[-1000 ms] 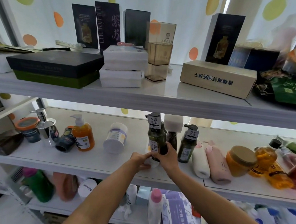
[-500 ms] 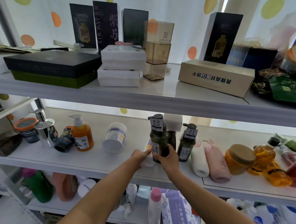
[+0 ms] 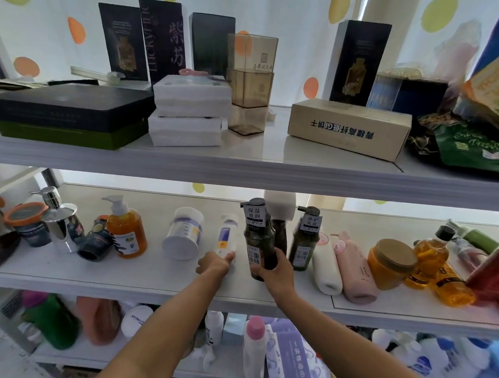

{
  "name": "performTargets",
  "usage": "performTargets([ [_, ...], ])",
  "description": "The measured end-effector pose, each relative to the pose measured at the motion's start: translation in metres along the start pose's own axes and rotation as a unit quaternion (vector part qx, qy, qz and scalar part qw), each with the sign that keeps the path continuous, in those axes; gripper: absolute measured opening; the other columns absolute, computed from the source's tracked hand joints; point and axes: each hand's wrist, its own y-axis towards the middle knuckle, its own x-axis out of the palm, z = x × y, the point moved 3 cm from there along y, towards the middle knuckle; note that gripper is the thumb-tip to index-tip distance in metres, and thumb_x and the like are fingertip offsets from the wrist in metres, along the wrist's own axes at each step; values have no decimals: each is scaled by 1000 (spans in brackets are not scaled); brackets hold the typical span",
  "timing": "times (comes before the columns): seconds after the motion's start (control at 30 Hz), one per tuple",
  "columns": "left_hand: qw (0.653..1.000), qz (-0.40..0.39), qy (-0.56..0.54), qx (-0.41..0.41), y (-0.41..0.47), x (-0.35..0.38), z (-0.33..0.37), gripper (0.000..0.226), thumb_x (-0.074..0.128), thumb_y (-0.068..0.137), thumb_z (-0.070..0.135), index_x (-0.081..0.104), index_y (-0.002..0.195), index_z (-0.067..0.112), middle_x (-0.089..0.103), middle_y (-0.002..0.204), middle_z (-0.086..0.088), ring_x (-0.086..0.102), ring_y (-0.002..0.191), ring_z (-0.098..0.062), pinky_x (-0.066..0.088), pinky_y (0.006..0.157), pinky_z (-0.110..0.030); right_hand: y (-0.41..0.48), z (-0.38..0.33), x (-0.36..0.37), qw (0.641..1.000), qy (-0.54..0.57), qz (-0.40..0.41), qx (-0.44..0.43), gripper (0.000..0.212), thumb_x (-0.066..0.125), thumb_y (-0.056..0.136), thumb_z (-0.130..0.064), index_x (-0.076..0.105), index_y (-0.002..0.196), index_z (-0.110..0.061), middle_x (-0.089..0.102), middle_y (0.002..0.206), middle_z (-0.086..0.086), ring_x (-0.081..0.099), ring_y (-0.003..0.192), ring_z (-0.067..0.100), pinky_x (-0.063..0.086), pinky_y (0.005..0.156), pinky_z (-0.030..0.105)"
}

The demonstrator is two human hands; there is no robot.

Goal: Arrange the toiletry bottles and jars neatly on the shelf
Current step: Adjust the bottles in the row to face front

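Left forearm (image 3: 159, 337): bare, reaching up and forward from lower centre. Left hand (image 3: 214, 265): back of hand up, fingers curled, thumb tip pinching the lower end of a white tube (image 3: 227, 234). Right forearm (image 3: 350, 347): bare, angled in from lower right. Right hand (image 3: 274, 274): wrapped round the lower body of a dark green bottle (image 3: 257, 241), just beside the left hand.

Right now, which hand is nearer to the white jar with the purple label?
Left. The left hand is just right of the white jar, at the base of the slim white bottle. The right hand is farther right, its grip around the dark green pump bottle.
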Motion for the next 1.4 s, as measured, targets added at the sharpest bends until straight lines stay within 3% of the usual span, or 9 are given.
performTargets([
  [0.3,997,35,-66,-12,0,-27,-3,57,61,89,39,43,126,0,53,128,-20,52,118,-36,40,104,-41,-3,-1,16,998,33,-45,9,52,73,77,-4,49,123,-5,58,118,9,51,98,14,43,51,2],
  [0.43,996,88,32,8,-11,-28,-4,60,54,90,48,43,126,1,51,126,-18,51,116,-33,45,96,-40,-4,3,14,998,33,-46,12,54,75,75,-7,49,123,-8,59,120,8,52,102,15,45,71,6],
  [0.5,979,163,114,47,-17,-28,-5,60,53,89,50,43,123,2,47,125,-19,46,116,-32,46,93,-40,-5,8,12,999,28,-42,15,54,76,75,-9,49,122,-9,59,120,8,52,105,17,44,83,16],
  [0.6,934,247,147,211,-27,-22,6,48,58,89,40,47,117,3,47,123,-20,44,115,-34,42,97,-40,-7,14,6,999,33,-38,19,52,76,75,-8,50,120,-8,59,118,7,50,101,14,43,72,7],
  [0.73,925,121,70,352,-31,2,25,44,65,87,28,48,121,7,48,122,-15,43,117,-28,37,99,-33,-8,23,-4,997,63,-31,31,53,74,76,-3,49,122,-6,56,114,6,50,102,15,46,55,2],
  [0.93,933,-47,56,352,-36,32,52,72,68,85,20,29,145,12,37,149,-9,35,136,-23,29,111,-32,-6,40,-26,994,89,-12,56,51,72,76,0,48,120,-11,56,118,5,51,111,19,48,73,12],
  [1.07,928,-121,31,350,-46,43,68,64,66,86,12,35,142,14,46,143,-7,40,133,-24,32,109,-35,-2,54,-42,991,115,16,71,49,73,74,3,49,114,-14,56,114,4,51,110,21,44,86,26],
  [1.23,936,-108,26,335,-44,50,71,50,68,82,5,46,127,11,59,126,-9,53,119,-26,41,99,-35,1,66,-53,985,149,33,80,53,73,73,4,50,117,-15,57,114,2,52,108,20,45,87,27],
  [1.4,926,-90,75,360,-42,46,72,48,63,85,5,45,130,11,57,131,-7,51,123,-25,41,101,-37,7,71,-52,985,148,29,88,51,74,72,3,50,112,-17,58,116,4,53,113,23,47,97,35],
])
